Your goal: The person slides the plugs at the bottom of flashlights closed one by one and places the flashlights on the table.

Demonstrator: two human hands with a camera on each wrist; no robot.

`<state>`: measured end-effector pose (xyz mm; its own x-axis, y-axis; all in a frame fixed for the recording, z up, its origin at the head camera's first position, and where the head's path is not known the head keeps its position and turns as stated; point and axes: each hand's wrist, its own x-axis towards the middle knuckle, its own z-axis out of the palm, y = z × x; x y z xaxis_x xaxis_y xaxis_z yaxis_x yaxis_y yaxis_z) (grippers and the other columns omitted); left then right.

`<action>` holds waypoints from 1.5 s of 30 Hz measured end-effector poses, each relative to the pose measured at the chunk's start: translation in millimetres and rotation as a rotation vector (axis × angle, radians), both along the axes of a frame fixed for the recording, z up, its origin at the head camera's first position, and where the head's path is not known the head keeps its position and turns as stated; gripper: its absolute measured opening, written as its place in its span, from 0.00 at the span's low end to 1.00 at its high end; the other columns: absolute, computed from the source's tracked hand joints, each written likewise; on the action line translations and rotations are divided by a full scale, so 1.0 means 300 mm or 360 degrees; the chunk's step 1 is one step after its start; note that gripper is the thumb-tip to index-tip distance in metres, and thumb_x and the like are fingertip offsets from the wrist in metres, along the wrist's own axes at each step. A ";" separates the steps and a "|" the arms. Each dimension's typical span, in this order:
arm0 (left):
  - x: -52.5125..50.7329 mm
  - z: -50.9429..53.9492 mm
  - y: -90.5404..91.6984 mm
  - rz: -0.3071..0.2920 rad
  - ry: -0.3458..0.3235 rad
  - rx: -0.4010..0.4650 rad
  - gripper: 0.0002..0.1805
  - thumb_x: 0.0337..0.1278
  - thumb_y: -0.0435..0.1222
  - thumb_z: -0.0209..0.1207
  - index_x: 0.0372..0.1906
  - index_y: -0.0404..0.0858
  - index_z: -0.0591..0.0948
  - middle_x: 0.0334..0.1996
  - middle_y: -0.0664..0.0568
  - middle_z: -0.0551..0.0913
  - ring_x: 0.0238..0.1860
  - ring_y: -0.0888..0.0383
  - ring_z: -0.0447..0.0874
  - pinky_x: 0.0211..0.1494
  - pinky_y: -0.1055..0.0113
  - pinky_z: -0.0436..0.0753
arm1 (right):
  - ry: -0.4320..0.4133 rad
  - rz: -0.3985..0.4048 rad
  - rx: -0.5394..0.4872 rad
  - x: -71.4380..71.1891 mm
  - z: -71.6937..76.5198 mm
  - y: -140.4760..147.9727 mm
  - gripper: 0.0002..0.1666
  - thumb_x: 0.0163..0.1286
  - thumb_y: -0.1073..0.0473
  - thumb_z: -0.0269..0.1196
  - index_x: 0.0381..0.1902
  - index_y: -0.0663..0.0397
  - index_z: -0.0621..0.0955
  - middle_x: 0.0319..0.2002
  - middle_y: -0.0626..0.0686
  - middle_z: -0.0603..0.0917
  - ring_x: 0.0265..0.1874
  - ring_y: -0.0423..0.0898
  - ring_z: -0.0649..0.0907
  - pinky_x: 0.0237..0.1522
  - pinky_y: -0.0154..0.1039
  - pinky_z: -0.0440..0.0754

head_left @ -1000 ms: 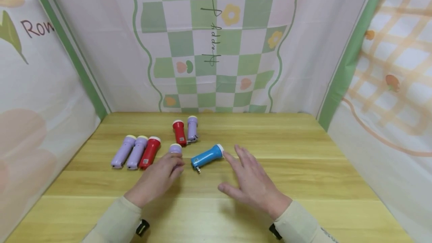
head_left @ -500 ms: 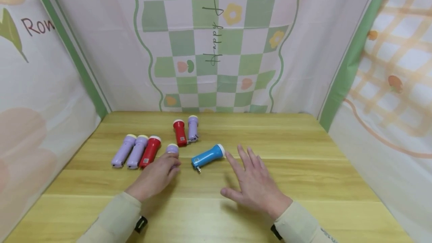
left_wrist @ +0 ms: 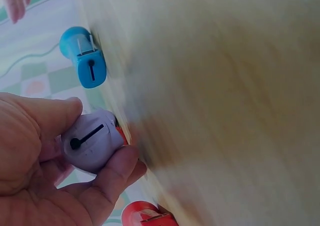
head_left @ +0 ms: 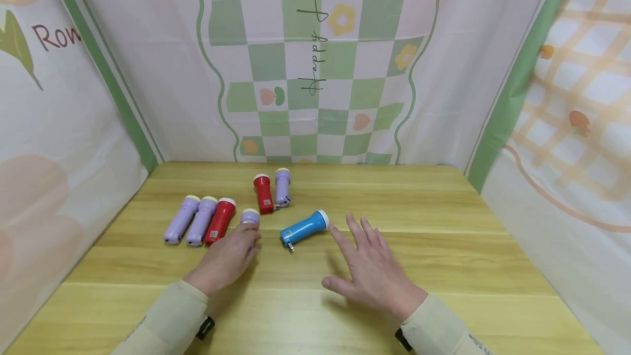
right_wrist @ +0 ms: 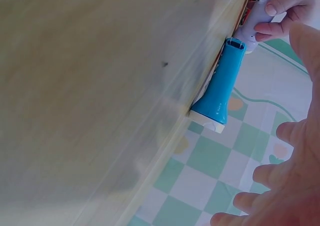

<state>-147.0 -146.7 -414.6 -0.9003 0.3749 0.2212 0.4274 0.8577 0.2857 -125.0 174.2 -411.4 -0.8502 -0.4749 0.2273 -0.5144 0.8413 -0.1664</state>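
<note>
My left hand [head_left: 227, 256] grips a purple flashlight [head_left: 250, 216], its pale-rimmed head pointing away from me. In the left wrist view, thumb and fingers pinch the sides of that purple flashlight [left_wrist: 92, 141], and a dark slot shows in its end. My right hand [head_left: 370, 267] is spread with its fingers apart, just right of a blue flashlight [head_left: 304, 227], holding nothing. The blue flashlight lies slantwise, white head to the right, with metal plug prongs out at its near end. Left of my left hand lies a red flashlight [head_left: 221, 220], beside two purple ones [head_left: 181, 219].
Farther back, another red flashlight [head_left: 263, 193] and a purple flashlight [head_left: 282, 187] lie close together. The wooden table [head_left: 443, 234] ends at a patterned cloth [head_left: 315, 119], and more cloth hangs on both sides.
My left hand has moved slightly left with the purple flashlight, toward the red one. The right hand has shifted a little to the right, then stayed. The blue flashlight has not visibly moved.
</note>
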 end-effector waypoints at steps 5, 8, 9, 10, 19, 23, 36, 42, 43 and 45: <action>-0.007 -0.010 0.000 0.0051 -0.0019 -0.0026 0.19 0.69 0.35 0.66 0.59 0.30 0.81 0.66 0.35 0.76 0.55 0.43 0.86 0.53 0.48 0.88 | -0.0009 0.0002 -0.0009 0.001 0.000 0.000 0.59 0.64 0.24 0.64 0.84 0.41 0.58 0.83 0.67 0.51 0.80 0.72 0.52 0.76 0.72 0.55; -0.007 -0.008 0.002 0.0116 -0.0086 -0.0010 0.21 0.70 0.36 0.66 0.61 0.31 0.78 0.69 0.30 0.71 0.48 0.44 0.87 0.52 0.48 0.88 | -0.0007 0.0006 -0.0012 0.001 -0.001 0.000 0.59 0.64 0.24 0.65 0.84 0.42 0.58 0.82 0.67 0.51 0.80 0.72 0.52 0.76 0.72 0.56; -0.007 -0.006 0.002 0.0132 -0.0104 -0.0009 0.21 0.70 0.36 0.66 0.62 0.31 0.78 0.69 0.29 0.70 0.44 0.46 0.87 0.51 0.48 0.89 | -0.0007 0.0008 -0.0013 0.001 -0.001 0.000 0.59 0.64 0.24 0.65 0.84 0.42 0.59 0.82 0.67 0.51 0.80 0.72 0.53 0.76 0.72 0.56; -0.008 -0.006 0.002 0.0149 -0.0120 -0.0011 0.21 0.70 0.36 0.66 0.62 0.31 0.77 0.69 0.28 0.69 0.41 0.47 0.87 0.51 0.49 0.89 | -0.0006 0.0008 -0.0012 0.000 -0.001 0.000 0.59 0.64 0.24 0.65 0.84 0.42 0.59 0.82 0.67 0.52 0.80 0.72 0.53 0.76 0.72 0.56; -0.018 -0.012 -0.005 0.0185 -0.0129 -0.0051 0.22 0.71 0.35 0.65 0.63 0.32 0.75 0.71 0.26 0.66 0.32 0.49 0.85 0.45 0.50 0.89 | -0.0002 0.0014 -0.0011 -0.002 0.000 0.000 0.59 0.64 0.25 0.65 0.84 0.42 0.58 0.82 0.67 0.52 0.79 0.73 0.54 0.76 0.72 0.56; -0.025 -0.019 -0.010 0.0168 -0.0060 -0.0120 0.19 0.73 0.34 0.61 0.62 0.31 0.75 0.70 0.25 0.67 0.27 0.49 0.84 0.36 0.52 0.89 | -0.0002 0.0010 -0.0010 -0.002 0.001 0.004 0.59 0.64 0.25 0.66 0.84 0.42 0.58 0.82 0.67 0.52 0.79 0.73 0.54 0.76 0.72 0.56; -0.026 -0.031 -0.026 0.0108 0.0360 -0.0585 0.15 0.66 0.25 0.58 0.56 0.28 0.80 0.63 0.29 0.77 0.42 0.38 0.79 0.45 0.48 0.84 | -0.0009 0.0019 -0.0021 0.003 0.004 0.001 0.58 0.64 0.25 0.66 0.83 0.42 0.60 0.82 0.68 0.53 0.79 0.73 0.55 0.75 0.73 0.57; -0.042 -0.022 -0.033 0.0136 0.0317 -0.0549 0.17 0.66 0.25 0.57 0.58 0.26 0.79 0.64 0.26 0.77 0.49 0.35 0.80 0.53 0.47 0.83 | -0.0002 0.0011 -0.0017 0.006 0.003 0.000 0.59 0.64 0.25 0.66 0.83 0.42 0.59 0.81 0.68 0.54 0.78 0.74 0.56 0.75 0.73 0.57; -0.044 -0.019 -0.034 0.0141 0.0304 -0.0537 0.17 0.67 0.25 0.56 0.59 0.26 0.78 0.64 0.26 0.76 0.50 0.35 0.81 0.54 0.46 0.84 | -0.0003 0.0010 -0.0017 0.006 0.003 0.000 0.59 0.63 0.25 0.66 0.83 0.42 0.59 0.81 0.68 0.54 0.78 0.74 0.56 0.75 0.73 0.57; -0.046 -0.013 -0.038 0.0145 0.0303 -0.0502 0.19 0.68 0.24 0.56 0.61 0.25 0.77 0.63 0.26 0.76 0.50 0.34 0.81 0.55 0.45 0.84 | -0.0003 0.0009 -0.0016 0.007 0.003 0.000 0.59 0.63 0.25 0.66 0.83 0.42 0.59 0.81 0.68 0.54 0.78 0.74 0.56 0.75 0.73 0.57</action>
<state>-160.7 -158.2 -418.4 -0.8869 0.3717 0.2744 0.3655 0.9277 -0.0754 -123.0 174.2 -410.4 -0.8481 -0.4771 0.2305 -0.5185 0.8368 -0.1757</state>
